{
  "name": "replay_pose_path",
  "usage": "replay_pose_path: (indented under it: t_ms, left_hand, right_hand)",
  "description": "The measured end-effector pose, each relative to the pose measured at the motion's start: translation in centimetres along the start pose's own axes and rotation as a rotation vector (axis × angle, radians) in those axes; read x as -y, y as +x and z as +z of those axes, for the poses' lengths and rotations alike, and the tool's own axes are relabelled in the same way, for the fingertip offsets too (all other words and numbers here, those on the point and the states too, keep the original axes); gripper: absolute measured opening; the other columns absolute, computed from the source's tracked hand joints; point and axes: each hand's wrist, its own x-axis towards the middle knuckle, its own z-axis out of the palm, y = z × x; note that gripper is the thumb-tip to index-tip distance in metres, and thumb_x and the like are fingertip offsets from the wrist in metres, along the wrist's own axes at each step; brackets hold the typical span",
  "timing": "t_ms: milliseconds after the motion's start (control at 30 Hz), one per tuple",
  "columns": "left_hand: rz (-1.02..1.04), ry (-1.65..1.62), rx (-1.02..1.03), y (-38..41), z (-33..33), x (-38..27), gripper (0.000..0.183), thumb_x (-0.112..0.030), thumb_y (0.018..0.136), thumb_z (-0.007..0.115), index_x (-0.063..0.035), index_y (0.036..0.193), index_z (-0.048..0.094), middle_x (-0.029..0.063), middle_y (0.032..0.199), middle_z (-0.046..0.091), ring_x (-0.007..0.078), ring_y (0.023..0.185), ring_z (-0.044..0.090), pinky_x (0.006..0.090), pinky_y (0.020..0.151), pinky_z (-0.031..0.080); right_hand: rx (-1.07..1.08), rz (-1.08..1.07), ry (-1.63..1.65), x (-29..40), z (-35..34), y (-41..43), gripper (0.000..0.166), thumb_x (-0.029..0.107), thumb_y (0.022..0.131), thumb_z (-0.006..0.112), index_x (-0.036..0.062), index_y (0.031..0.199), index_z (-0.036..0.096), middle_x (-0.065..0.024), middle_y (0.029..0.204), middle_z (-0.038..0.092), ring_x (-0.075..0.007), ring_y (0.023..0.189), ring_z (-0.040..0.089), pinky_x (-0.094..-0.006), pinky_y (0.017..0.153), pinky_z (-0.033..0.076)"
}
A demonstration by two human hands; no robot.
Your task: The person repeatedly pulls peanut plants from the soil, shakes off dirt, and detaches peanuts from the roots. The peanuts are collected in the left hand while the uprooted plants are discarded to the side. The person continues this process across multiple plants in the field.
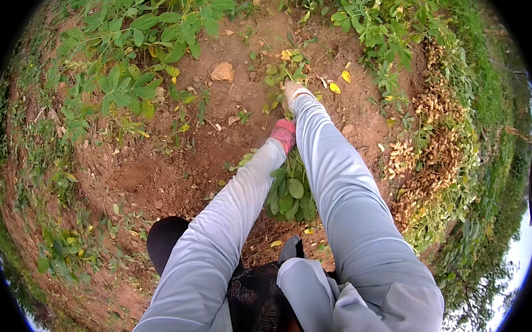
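My left hand (284, 134), in a pink-red glove, is closed around the stems of a leafy bunch of peanut plants (295, 188). The bunch's broad green leaves show between my forearms. Farther out, my right hand (293, 94) wears a pale glove and grips low on a small peanut plant (290, 69) with green and yellowing leaves. Its fingers are partly hidden by foliage and the sleeve cuff. No pods show at either hand.
Pulled peanut plants with many pods (440, 147) lie in a row on the right. Standing peanut plants (138, 36) grow at upper left, others (374, 24) at upper right. A stone (223, 71) rests on the reddish soil (181, 166). A dark shoe (292, 248) shows below.
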Motion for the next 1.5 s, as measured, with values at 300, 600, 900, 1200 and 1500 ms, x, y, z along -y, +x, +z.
replay_pose_path:
  t_ms: [300, 600, 900, 1200, 1500]
  left_hand:
    - [-0.003, -0.212, -0.103, -1.1, 5.8, 1.5, 0.032, -0.034, 0.084, 0.051, -0.0120, 0.104, 0.064, 0.0170, 0.100, 0.064, 0.0361, 0.091, 0.060, 0.0408, 0.076, 0.048]
    - [-0.008, -0.111, -0.084, 2.0, 6.4, 2.2, 0.030, -0.034, 0.084, 0.054, -0.0103, 0.096, 0.068, 0.0163, 0.096, 0.066, 0.0330, 0.088, 0.063, 0.0392, 0.071, 0.049]
    - [-0.480, -0.423, -0.191, -18.2, -0.5, -4.8, 0.036, -0.022, 0.089, 0.054, -0.0018, 0.117, 0.047, 0.0130, 0.105, 0.061, 0.0260, 0.097, 0.058, 0.0323, 0.083, 0.046]
    - [-0.202, -0.528, 0.156, -21.2, -6.2, -4.1, 0.051, -0.042, 0.092, 0.051, -0.0020, 0.124, 0.048, 0.0104, 0.101, 0.061, 0.0209, 0.094, 0.058, 0.0300, 0.084, 0.044]
    - [-0.342, -0.530, -0.191, -22.0, -14.4, 2.5, 0.036, -0.032, 0.095, 0.047, -0.0005, 0.112, 0.054, 0.0056, 0.086, 0.062, 0.0138, 0.078, 0.056, 0.0281, 0.070, 0.046]
  right_hand:
    - [0.067, 0.045, -0.133, 0.1, 0.0, -2.5, 0.030, 0.006, 0.075, 0.061, -0.0016, 0.105, 0.061, -0.0214, 0.110, 0.061, -0.0319, 0.104, 0.060, -0.0384, 0.085, 0.050]
    - [0.134, -0.139, -0.297, -0.2, -0.3, -1.5, 0.032, 0.009, 0.075, 0.062, -0.0022, 0.105, 0.061, -0.0212, 0.111, 0.061, -0.0303, 0.104, 0.060, -0.0368, 0.085, 0.050]
    - [-0.132, 0.011, -0.046, 9.7, 3.5, -13.5, 0.025, 0.011, 0.088, 0.044, 0.0026, 0.102, 0.063, -0.0179, 0.105, 0.064, -0.0286, 0.096, 0.063, -0.0388, 0.080, 0.052]
    - [-0.068, -0.560, -0.492, 10.3, -2.9, -16.5, 0.027, 0.014, 0.087, 0.050, 0.0013, 0.107, 0.062, -0.0187, 0.105, 0.063, -0.0287, 0.100, 0.062, -0.0372, 0.084, 0.051]
    - [-0.202, -0.267, -0.418, 5.5, -17.6, -17.2, 0.021, 0.017, 0.086, 0.048, 0.0042, 0.102, 0.050, -0.0198, 0.090, 0.064, -0.0366, 0.088, 0.062, -0.0454, 0.073, 0.048]
